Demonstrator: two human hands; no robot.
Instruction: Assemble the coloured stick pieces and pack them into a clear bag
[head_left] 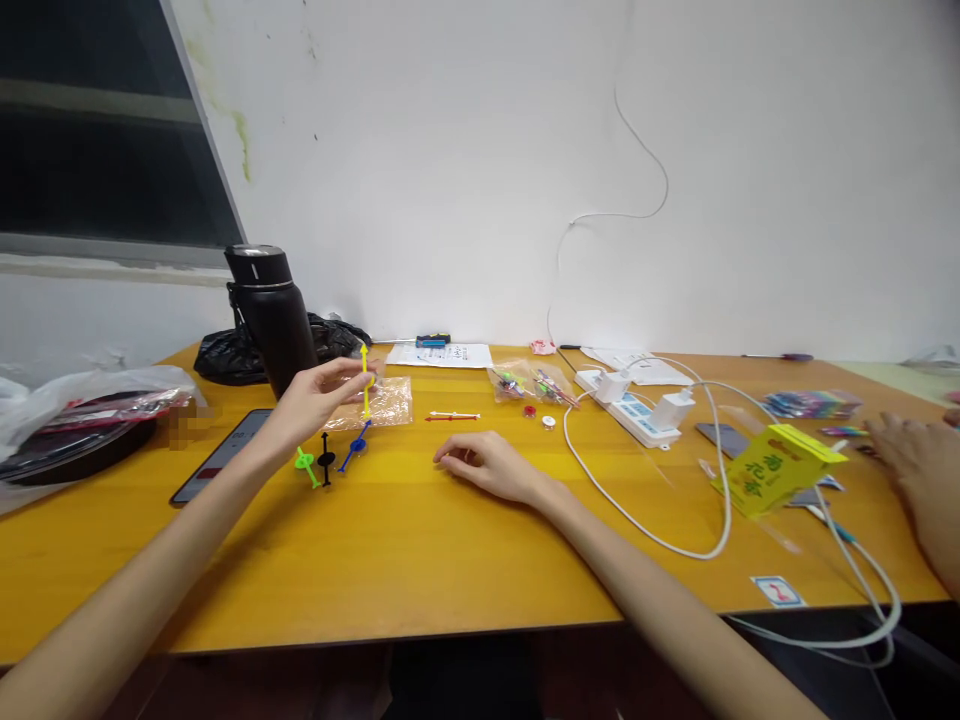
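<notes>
My left hand pinches a yellow arrow spinner between thumb and fingers, held upright above the table. Below that hand, a green arrow spinner, a black arrow spinner and a blue arrow spinner stand in a row, each with a round disc at its middle. My right hand rests on the tabletop, loosely curled, with a gap between thumb and fingers and nothing visible in it. Beyond it lie a white arrow and a red arrow. A red disc and a white disc sit farther right.
A black bottle and a phone stand and lie at left. Small plastic bags hold colourful parts. A power strip trails white cables by a yellow box. Another person's hand is at far right.
</notes>
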